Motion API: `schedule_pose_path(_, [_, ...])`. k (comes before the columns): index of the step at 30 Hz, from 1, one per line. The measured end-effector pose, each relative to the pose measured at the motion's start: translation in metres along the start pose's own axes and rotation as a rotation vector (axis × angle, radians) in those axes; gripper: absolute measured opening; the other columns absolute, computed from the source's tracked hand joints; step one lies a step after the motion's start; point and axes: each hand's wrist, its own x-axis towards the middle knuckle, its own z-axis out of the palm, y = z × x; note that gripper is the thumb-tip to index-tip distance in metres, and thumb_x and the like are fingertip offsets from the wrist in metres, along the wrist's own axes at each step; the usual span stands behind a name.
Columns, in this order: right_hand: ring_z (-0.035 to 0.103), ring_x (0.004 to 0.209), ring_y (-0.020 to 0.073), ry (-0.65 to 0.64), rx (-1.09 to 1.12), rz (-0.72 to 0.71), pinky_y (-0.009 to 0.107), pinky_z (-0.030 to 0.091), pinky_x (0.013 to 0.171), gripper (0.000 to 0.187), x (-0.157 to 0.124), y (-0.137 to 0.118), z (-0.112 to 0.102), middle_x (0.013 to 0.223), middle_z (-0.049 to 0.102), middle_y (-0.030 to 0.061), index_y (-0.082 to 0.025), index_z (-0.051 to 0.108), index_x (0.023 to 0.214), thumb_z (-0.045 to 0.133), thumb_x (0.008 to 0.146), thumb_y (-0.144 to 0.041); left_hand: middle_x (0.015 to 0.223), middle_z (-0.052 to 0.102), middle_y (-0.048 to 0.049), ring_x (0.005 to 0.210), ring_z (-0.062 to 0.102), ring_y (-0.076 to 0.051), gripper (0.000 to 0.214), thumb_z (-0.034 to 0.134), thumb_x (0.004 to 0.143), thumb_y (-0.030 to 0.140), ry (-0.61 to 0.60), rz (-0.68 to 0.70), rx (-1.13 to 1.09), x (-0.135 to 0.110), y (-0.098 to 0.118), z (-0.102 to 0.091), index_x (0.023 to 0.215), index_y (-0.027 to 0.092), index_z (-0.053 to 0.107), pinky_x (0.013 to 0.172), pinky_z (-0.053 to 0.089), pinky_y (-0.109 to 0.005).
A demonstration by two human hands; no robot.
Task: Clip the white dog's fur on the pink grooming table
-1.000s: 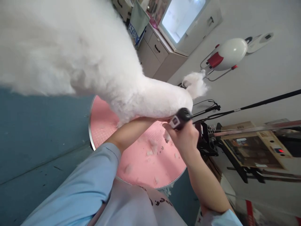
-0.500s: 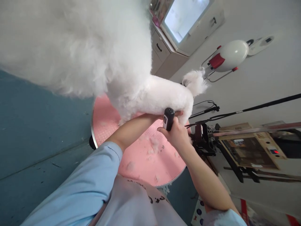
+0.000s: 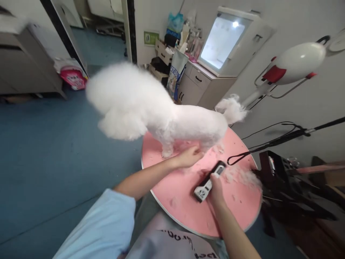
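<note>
A fluffy white dog [image 3: 151, 108] stands on a round pink table [image 3: 183, 201]. My left hand [image 3: 190, 157] reaches under the dog's belly near its hind legs, fingers curled against the fur. My right hand [image 3: 215, 189] is closed round a black and white electric clipper [image 3: 208, 181], held low over the table top, apart from the dog. Clumps of cut white fur [image 3: 242, 176] lie on the pink surface to the right of the clipper.
A black stand with cables [image 3: 283, 187] sits right of the table. A white and red dryer [image 3: 293, 64] hangs at upper right. A cabinet with a lit white box [image 3: 229, 39] stands behind the dog. Blue floor [image 3: 54, 144] stretches left.
The view rose and pulled back, so the whole dog shows. My right hand with the clipper came away from the dog's underside down to the table. My left hand stays under the belly.
</note>
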Motion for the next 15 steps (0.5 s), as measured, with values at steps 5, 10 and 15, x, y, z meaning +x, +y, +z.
schedule_pose_path(5, [0.054,0.042,0.0173,0.085,0.248,0.086,0.034,0.047,0.040,0.040,0.034,-0.012,-0.036,0.065,0.066,0.0029,-0.027,0.057,0.077,0.066,0.074,-0.066,0.080,0.070,-0.0022,0.081,0.065,-0.016,0.028,0.072,0.080,0.047,0.924,0.153,-0.282,-0.061,-0.040,-0.102,0.080,0.019,0.067,0.079,0.051,-0.026])
schedule_pose_path(10, [0.061,0.049,0.0166,-0.266,0.342,0.020,0.036,0.053,0.049,0.051,0.026,-0.053,-0.002,0.090,0.076,0.0068,-0.026,0.061,0.091,0.081,0.063,-0.063,0.106,0.073,-0.0094,0.113,0.063,-0.024,0.037,0.078,0.067,0.045,0.795,0.132,-0.688,-0.004,-0.040,-0.151,0.090,0.018,0.069,0.101,0.048,-0.035])
schedule_pose_path(15, [0.058,0.050,0.0132,-0.411,0.183,-0.201,0.032,0.052,0.049,0.039,0.026,-0.134,0.081,0.090,0.077,0.0081,-0.019,0.064,0.091,0.082,0.067,-0.045,0.115,0.071,-0.0113,0.123,0.059,-0.025,0.039,0.066,0.083,0.053,0.849,0.256,-0.543,0.003,-0.025,-0.158,0.103,0.019,0.069,0.107,0.047,-0.040])
